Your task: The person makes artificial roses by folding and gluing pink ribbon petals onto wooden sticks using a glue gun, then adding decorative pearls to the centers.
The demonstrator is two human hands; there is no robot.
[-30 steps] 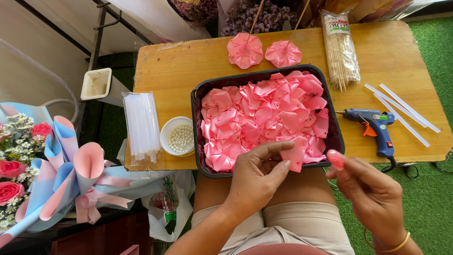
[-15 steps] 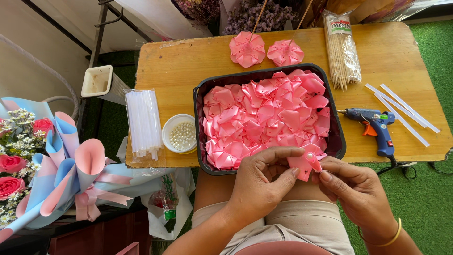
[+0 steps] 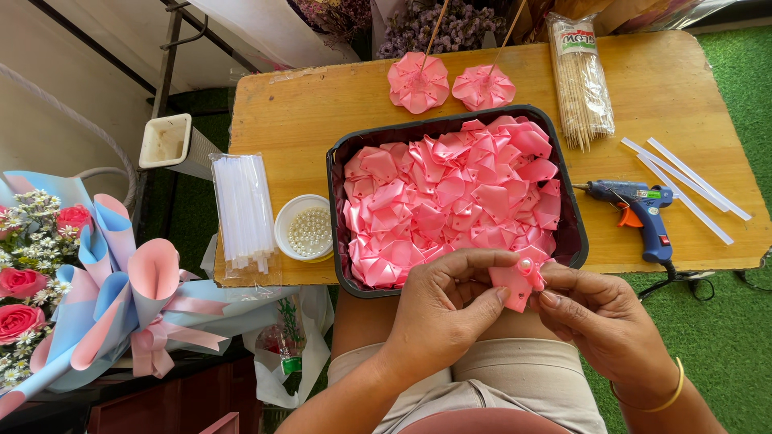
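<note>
Pinching a satin pink petal [image 3: 515, 283]: left hand [image 3: 442, 309] & right hand [image 3: 603, 317], both. Clear skewer pack [image 3: 579, 80] w/ green label lies top right, beside black tray [image 3: 338, 161].

Two finished ribbon flowers [image 3: 418, 82], one glue gun [image 3: 639, 210], three loose glue sticks [image 3: 683, 186], one pearl bowl [image 3: 305, 229].

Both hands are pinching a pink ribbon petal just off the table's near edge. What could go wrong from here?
1. The ribbon petal, pinched between left hand and right hand, sits past the table edge; a slip would likely drop it into the lap.
2. The glue gun lies close beside the right hand; an elbow could catch it or its cord.
</note>
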